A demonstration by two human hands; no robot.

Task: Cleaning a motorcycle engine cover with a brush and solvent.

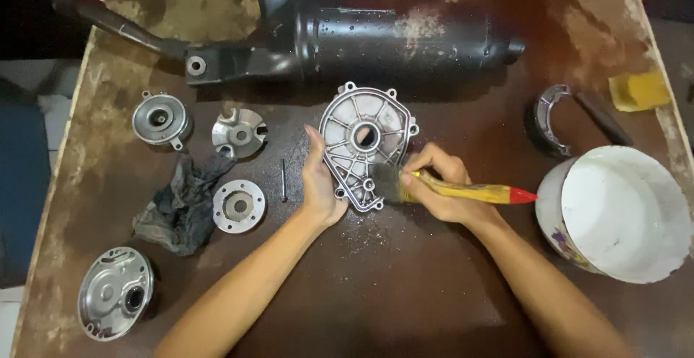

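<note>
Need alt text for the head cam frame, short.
Seen from above, a left hand steadies a ribbed metal engine cover on a worn brown table while the right hand brushes it with a yellow-handled paintbrush. Around them lie a black exhaust muffler, round metal parts, a dark rag and a white bowl.

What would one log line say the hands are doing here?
left hand: steadies metal cover | right hand: holds yellow paintbrush, bristles on cover | nearby: white bowl, dark rag

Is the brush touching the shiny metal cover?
Touching. The head view shows the brush bristles pressed on the lower right edge of the metal cover.
</note>
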